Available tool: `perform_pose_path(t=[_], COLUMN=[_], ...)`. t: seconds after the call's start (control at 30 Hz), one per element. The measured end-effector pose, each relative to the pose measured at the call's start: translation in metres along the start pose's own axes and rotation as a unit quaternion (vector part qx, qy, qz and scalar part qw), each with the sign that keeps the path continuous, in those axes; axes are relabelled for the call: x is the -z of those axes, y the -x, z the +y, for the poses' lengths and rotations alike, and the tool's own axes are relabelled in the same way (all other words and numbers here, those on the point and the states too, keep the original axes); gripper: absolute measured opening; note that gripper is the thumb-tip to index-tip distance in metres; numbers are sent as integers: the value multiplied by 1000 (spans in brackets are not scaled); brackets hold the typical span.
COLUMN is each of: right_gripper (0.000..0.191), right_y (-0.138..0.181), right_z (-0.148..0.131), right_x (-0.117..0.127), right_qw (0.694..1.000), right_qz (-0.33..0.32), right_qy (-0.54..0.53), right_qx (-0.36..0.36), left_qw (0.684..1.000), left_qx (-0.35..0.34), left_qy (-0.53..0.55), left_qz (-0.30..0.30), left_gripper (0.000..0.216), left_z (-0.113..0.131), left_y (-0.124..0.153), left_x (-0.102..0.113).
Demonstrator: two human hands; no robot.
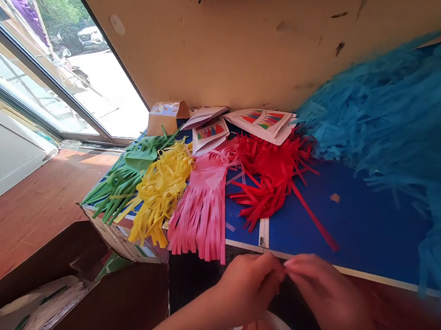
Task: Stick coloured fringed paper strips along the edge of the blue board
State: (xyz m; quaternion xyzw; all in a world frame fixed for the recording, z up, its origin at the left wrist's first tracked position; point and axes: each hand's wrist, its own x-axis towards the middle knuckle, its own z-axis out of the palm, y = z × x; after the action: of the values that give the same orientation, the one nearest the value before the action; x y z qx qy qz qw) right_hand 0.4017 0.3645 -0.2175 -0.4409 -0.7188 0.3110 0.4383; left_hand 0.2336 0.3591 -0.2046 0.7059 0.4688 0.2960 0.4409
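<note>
My left hand (251, 283) and my right hand (326, 287) meet fingertip to fingertip just past the front edge of the blue table (359, 221). The fingers of both are pinched closed, and whatever lies between them is hidden or too small to name. Closest to my hands on the tabletop are a fringed pink paper bundle (205, 206), its strips hanging over the edge, and a red fringed bundle (270, 177) with one long strip pointing right. Further left lie a yellow fringed bundle (165, 185) and a green one (132, 175).
A big heap of blue paper fringe (382, 110) covers the table's right side. Folded white printed packets (264, 122) rest against the wall behind the bundles. An open cardboard box (124, 304) stands at lower left. A window (92, 88) is at upper left.
</note>
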Motion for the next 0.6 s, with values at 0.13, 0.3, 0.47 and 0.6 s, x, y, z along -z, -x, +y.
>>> perform_pose_path(t=[0.13,0.3,0.47,0.6], right_gripper=[12,9,8,11], right_y=[0,3,6,8], right_z=[-2,2,8,11], right_x=[1,0,-2,-5], right_qw=[999,998,998,997], right_qz=[6,-17,-57,-74], right_qy=[29,35,15,13], right_qx=[40,51,25,1], left_qw=[1000,996,990,990], left_qx=[30,64,56,77], left_qy=[-5,-54,-124,-119], left_qz=[-9,-33,-31,-26], left_gripper=[15,10,11,10], left_z=[4,8,7,4], left_y=[3,9,10,8], left_x=[3,2,1,2])
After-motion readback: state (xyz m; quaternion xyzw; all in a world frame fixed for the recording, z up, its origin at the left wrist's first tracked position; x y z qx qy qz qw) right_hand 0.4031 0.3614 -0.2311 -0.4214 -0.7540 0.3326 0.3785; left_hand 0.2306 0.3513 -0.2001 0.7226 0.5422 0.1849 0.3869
